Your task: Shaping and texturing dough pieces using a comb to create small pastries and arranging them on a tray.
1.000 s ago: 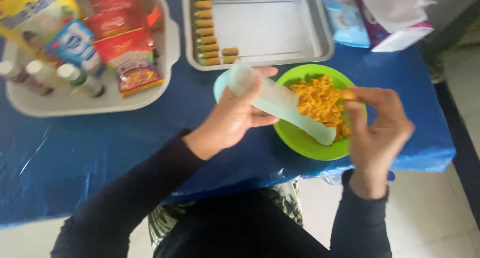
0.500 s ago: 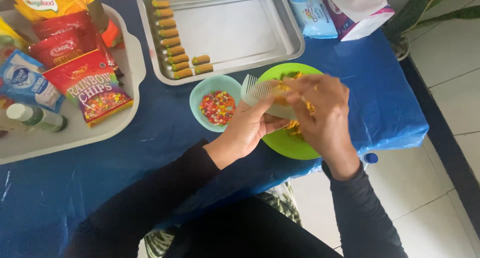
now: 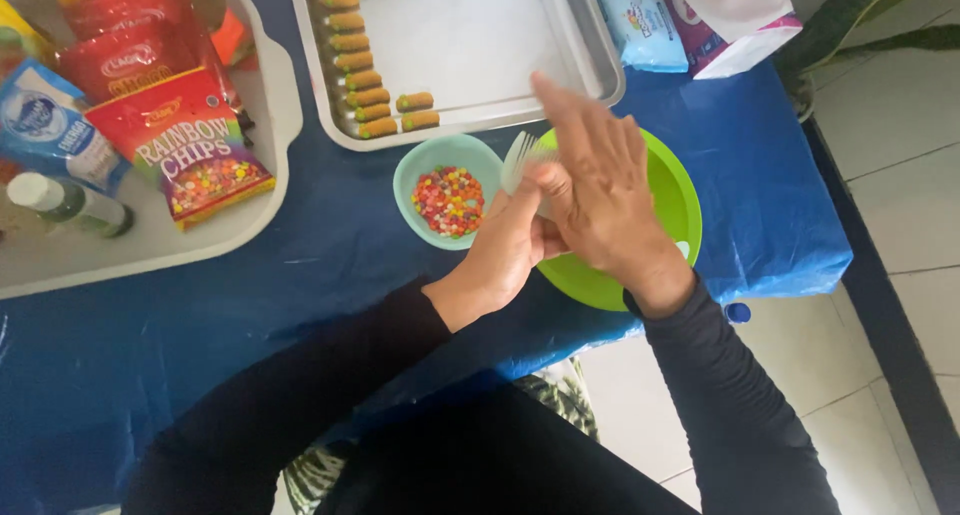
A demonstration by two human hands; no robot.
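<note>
My left hand [image 3: 515, 243] grips a pale sheet-like wrapper [image 3: 520, 161] whose frilly top edge sticks up between both hands. My right hand [image 3: 600, 190] lies flat across it with fingers stretched out, pressing over my left hand. Both hands hover above a green plate [image 3: 670, 200]; its contents are hidden by my hands. Just left of them stands a small teal bowl [image 3: 415, 175] filled with coloured sprinkles [image 3: 450, 200]. Behind, a metal tray [image 3: 470, 35] carries a row of small rolled snacks [image 3: 360, 60] down its left side.
A white tray [image 3: 270, 115] at the left carries red snack packets [image 3: 185, 150], a blue packet [image 3: 45, 125] and a small bottle [image 3: 65, 200]. A blue packet [image 3: 640, 20] and a white bag [image 3: 735, 10] sit at the back right. The blue tablecloth's edge [image 3: 790, 265] drops off to a tiled floor.
My right hand came in from the plate's right side and now lies flat over the wrapper and my left hand. The noodle-like food seen earlier is now covered.
</note>
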